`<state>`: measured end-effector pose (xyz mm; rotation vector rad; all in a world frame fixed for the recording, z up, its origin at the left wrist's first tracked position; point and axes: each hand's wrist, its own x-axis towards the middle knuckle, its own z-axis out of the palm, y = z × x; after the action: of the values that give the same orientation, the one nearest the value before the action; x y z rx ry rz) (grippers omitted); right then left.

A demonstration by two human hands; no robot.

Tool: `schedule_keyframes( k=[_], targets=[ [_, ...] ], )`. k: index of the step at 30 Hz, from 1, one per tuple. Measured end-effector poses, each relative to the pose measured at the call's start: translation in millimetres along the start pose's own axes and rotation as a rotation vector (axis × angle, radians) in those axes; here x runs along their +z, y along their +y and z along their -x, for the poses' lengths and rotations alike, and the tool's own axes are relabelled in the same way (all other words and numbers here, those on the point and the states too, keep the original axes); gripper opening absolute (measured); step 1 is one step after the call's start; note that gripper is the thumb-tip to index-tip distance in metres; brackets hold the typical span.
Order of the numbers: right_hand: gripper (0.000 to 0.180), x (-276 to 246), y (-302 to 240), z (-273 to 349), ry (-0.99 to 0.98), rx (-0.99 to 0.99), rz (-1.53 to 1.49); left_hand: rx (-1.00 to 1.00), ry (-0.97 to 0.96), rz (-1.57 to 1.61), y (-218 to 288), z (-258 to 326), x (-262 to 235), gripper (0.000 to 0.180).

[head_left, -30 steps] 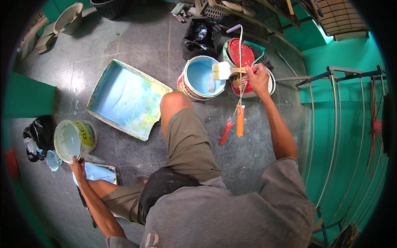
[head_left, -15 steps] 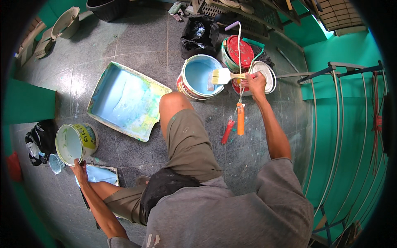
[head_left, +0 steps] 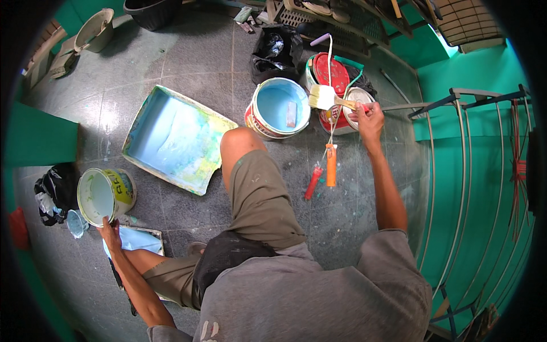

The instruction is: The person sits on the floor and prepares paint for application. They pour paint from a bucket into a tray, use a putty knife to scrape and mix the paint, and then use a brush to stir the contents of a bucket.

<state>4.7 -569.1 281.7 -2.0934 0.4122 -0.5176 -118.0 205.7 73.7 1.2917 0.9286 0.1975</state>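
A grey tiled floor carries everything here. The largest thing on it is the broad paint tray, left of the raised knee, its deep end covered in pale blue and its other end stained yellow and green. Beyond the knee stands the big bucket, red and white outside and coated blue within. Near it are a black plastic bag and a container under a red lid. The smaller yellow-and-white bucket is at the far left; the left hand is clamped on its near rim, just beside a little bluish cup. The paintbrush is in the right hand — fingers closed round the handle, pale bristles pointing left, near the big bucket's rim in this view. Two roller handles, one orange and one red, lie below it. Smallest is a flat piece inside the big bucket.
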Motion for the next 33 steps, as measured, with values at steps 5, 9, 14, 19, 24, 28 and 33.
schedule_keyframes(
  k=[5,9,14,19,24,28,33],
  targets=[
    [0.016,18.6,37.4,10.6,-0.078,0.088,-0.071,-0.004,0.017,-0.008,11.0,8.8,3.9,0.053],
    [0.018,17.5,47.6,26.0,-0.036,0.295,-0.209,-0.006,0.02,-0.024,18.0,17.6,9.9,0.055],
    [0.018,7.2,58.9,36.2,-0.002,0.388,-0.303,0.015,0.06,0.007,20.2,24.2,23.4,0.053],
    [0.019,1.4,55.5,28.7,0.075,0.484,-0.505,-0.031,-0.006,-0.019,-1.6,-2.5,-6.5,0.052],
    [0.022,-20.6,74.2,16.0,0.183,0.488,-0.733,-0.019,0.033,-0.012,8.8,8.7,6.5,0.052],
    [0.023,-49.7,110.6,4.7,0.312,0.475,-0.887,-0.015,0.069,-0.006,1.3,3.2,-1.5,0.052],
    [0.023,-71.4,164.8,-10.4,0.424,0.502,-1.046,-0.048,0.03,-0.008,-3.8,-10.5,-14.1,0.044]
  ],
)
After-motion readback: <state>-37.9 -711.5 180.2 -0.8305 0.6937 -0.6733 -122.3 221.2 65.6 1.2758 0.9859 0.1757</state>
